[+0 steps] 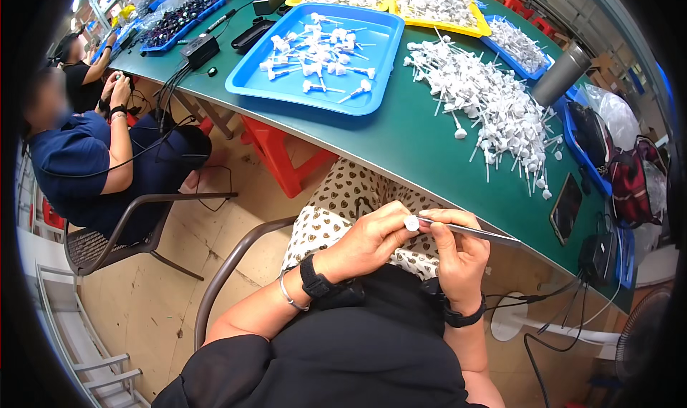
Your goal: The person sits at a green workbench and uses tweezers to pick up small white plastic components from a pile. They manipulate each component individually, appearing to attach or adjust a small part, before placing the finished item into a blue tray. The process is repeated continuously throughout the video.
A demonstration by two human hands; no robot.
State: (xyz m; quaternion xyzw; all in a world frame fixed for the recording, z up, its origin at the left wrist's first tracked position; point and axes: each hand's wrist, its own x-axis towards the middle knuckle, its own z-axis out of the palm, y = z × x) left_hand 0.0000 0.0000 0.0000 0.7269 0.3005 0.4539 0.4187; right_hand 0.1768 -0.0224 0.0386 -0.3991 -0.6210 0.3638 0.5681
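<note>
Over my lap, my left hand (368, 243) is closed on a small white plastic part with a round head (411, 223), pinched at the fingertips. Close beside it, my right hand (458, 254) grips a slim grey metal tool (479, 232), possibly tweezers. One end of the tool points at the white part; the other sticks out past my right hand toward the table edge. Whether tool and part touch is hard to make out. Similar white parts with thin stems lie in a large loose pile (486, 96) on the green table (422, 147) and in a blue tray (243, 79).
Yellow trays (479, 27) and another blue tray (515, 46) of white parts stand farther back. A grey bottle (563, 75), a phone (567, 209) and a dark red bag (635, 182) are at the right. A person in blue (89, 147) sits at the left; a red stool (275, 154) stands under the table.
</note>
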